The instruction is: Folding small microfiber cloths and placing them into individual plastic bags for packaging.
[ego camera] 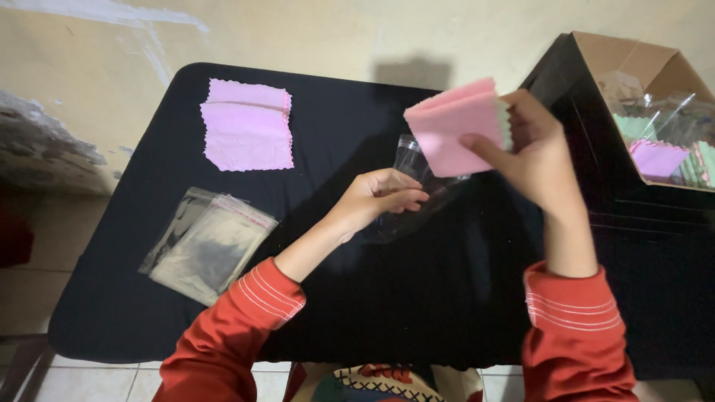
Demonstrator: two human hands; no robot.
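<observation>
View from above. A table point(112, 298) under a black cloth fills the middle of the frame, its corners rounded. Behind it rises a cream wall point(357, 30), marked by a pale smear along the top left and — lower on the left — a patch of peeled, grey plaster point(45, 149). A soft shadow point(413, 73) falls on the wall just above the table's far edge. At right stands a dark cabinet point(655, 246) with horizontal ridges, touching or just beside the table. Along the bottom edge, pale floor tiles point(89, 383) with grey joints show. Light is dim and even — the left side darkest.
</observation>
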